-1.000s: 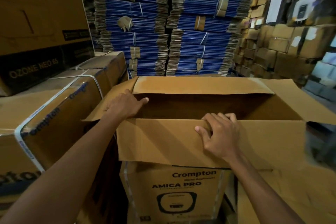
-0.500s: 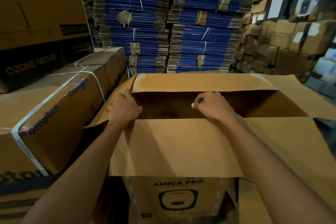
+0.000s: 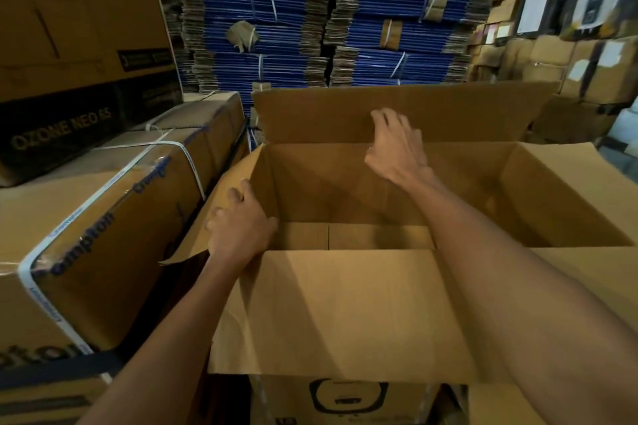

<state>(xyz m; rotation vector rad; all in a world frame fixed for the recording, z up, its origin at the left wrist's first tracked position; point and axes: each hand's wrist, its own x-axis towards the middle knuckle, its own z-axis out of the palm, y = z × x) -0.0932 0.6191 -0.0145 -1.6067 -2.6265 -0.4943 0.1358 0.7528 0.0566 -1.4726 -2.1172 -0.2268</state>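
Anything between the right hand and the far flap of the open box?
Nothing visible. The right hand is over the open box, with its fingers at the upright far flap; contact can't be confirmed. The left hand grips the left flap, off that path.

- right hand [image 3: 397, 152]: fingers motion-blurred, can't tell if they touch the far flap [image 3: 310, 114]
- carton [image 3: 345, 314]: front print cut off by bottom edge
- stacked boxes [image 3: 552, 59] at right: blurred, labels unreadable

Left hand [image 3: 241, 231] grips the carton [image 3: 345, 307] by its nine-o'clock flap [image 3: 193, 241]; right hand [image 3: 395, 148], fingers spread, is up at the raised twelve-o'clock flap [image 3: 459, 114].
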